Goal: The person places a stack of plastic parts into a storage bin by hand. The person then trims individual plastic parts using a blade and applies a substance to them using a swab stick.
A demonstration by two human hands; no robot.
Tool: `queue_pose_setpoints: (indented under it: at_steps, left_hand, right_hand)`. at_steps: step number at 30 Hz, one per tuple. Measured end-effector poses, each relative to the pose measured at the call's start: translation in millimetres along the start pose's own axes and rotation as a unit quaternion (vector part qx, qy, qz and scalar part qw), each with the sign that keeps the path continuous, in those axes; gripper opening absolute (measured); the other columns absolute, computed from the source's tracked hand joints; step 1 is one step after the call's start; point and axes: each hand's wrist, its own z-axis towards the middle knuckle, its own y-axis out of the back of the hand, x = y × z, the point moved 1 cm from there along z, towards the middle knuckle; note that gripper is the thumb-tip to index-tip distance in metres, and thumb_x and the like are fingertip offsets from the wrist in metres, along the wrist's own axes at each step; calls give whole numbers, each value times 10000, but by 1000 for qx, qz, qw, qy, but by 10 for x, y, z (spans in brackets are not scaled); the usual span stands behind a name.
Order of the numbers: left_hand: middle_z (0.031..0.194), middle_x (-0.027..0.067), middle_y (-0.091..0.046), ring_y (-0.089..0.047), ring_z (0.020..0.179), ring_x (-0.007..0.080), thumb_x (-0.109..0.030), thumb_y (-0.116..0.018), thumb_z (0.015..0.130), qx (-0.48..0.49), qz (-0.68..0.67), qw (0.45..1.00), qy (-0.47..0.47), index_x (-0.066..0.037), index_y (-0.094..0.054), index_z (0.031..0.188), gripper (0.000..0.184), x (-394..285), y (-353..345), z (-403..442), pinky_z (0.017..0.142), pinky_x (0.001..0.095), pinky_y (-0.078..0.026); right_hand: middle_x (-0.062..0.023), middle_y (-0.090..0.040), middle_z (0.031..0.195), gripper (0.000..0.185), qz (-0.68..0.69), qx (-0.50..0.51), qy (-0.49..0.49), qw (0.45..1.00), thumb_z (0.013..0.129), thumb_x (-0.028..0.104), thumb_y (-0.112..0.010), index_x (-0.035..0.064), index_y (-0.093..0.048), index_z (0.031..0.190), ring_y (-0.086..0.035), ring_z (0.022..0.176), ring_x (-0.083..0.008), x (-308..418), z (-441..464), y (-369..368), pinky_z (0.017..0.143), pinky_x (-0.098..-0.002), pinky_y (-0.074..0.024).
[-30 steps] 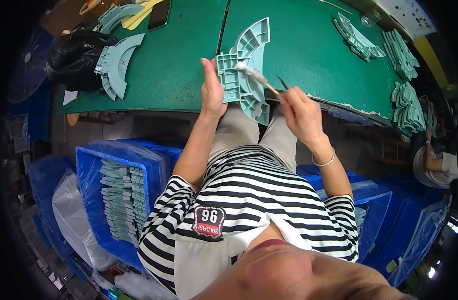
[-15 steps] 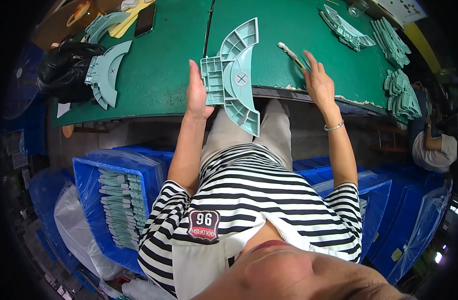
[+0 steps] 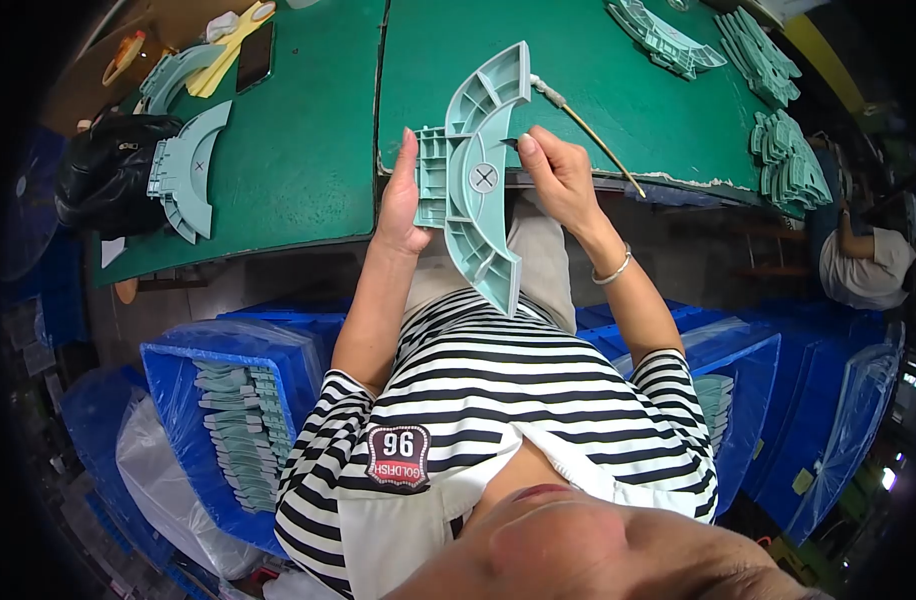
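Note:
My left hand [image 3: 403, 205] is closed on a pale green curved plastic part [image 3: 490, 215], gripping its ribbed block side. The part is held upright above the table's front edge, its round X-marked disc facing me. My right hand [image 3: 566, 180] is in a pinch just right of the part's inner curve. A small dark pointed tip [image 3: 511, 143] sticks out from its thumb and finger; the rest of that tool is hidden. Behind the right hand, a thin stick with a white wrapped end [image 3: 588, 130] lies on the table, overhanging the edge.
The green table [image 3: 308, 150] carries more curved parts at right [image 3: 668, 45], stacked parts [image 3: 793, 160], a phone [image 3: 256, 56] and a black bag [image 3: 108, 175] with a part leaning on it. Blue bins [image 3: 163, 385] holding parts flank me. Another person [image 3: 868, 265] sits at far right.
My right hand has moved left from beside the stick to the part's inner curve, now pinching a dark-tipped tool. The stick lies at a similar place. The part stays in my left hand.

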Motion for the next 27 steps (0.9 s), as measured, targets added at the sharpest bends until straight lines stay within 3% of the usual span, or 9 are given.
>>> queue_pose_setpoints:
  at_steps: [12,27]
  left_hand:
    - [1146,86,-643,-645,999,187,-444,-435,991,-23,14,1000,3,-41,-556,1218,478,47,94,31,854,341,-543]
    - [1098,70,-658,-652,959,184,-435,-460,985,-38,19,999,-9,-48,-581,1168,445,-43,248,84,828,335,-546]
  right_hand:
    - [-86,-361,516,394,5,12,18,1000,975,277,-525,27,-471,674,-339,445,-192,-57,28,-98,440,-336,-294]
    - [-89,-350,520,380,44,108,-7,993,982,273,-502,29,-473,691,-337,441,-197,-32,-235,-239,441,-344,-294]
